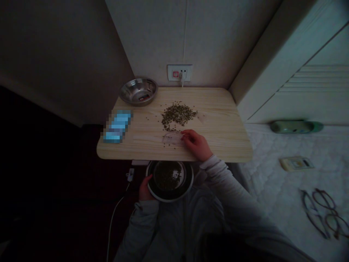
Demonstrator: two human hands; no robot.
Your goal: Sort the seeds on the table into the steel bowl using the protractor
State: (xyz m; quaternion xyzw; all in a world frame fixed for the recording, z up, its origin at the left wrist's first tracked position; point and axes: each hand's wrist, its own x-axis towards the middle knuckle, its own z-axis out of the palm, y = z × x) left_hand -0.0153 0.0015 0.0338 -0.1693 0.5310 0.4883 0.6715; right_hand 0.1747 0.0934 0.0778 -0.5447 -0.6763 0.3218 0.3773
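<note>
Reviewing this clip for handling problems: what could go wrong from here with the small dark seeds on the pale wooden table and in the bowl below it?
The round metal-rimmed bowl, gripped by the left hand alone below the table edge, might tip and spill its seeds. Stray dark seeds near the front edge of the pale wooden table, beside the right hand and a clear plastic piece, could be brushed onto the floor.

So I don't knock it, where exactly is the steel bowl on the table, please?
In the head view, the steel bowl sits at the far left corner of the wooden table, left of the wall socket.
</note>
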